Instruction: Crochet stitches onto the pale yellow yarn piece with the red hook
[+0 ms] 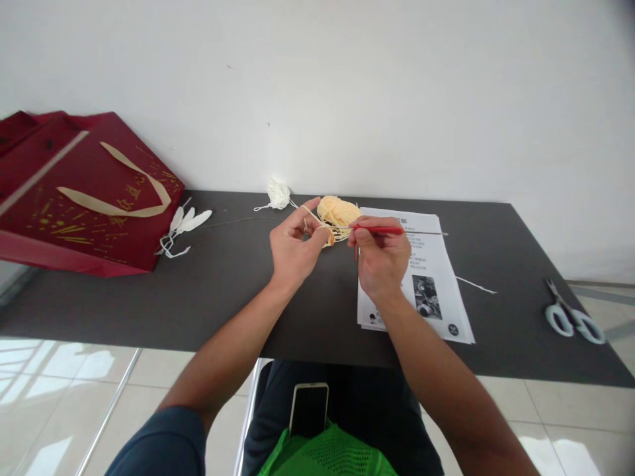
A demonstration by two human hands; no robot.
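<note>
My right hand [384, 258] is closed round the red handle of a crochet hook [381, 229], whose thin metal shaft sticks out on both sides. Facing it, my left hand [296, 246] pinches a small yarn piece [328, 238], pale with a bit of orange, with its index finger raised and a strand of yarn running over it. The hook's left end reaches that piece; the exact stitch is too small to make out. Just behind the hands lies a pale yellow yarn ball [338, 210], with loose loops spilling toward my fingers. A small orange-red item shows under my right hand, partly hidden.
Printed sheets [436, 264] lie beneath my right hand. A white yarn ball [278, 194] sits near the wall. To the left are white feathers [191, 220] and a dark red gift bag [89, 198]; scissors [573, 314] lie far right. A phone [309, 408] rests on my lap.
</note>
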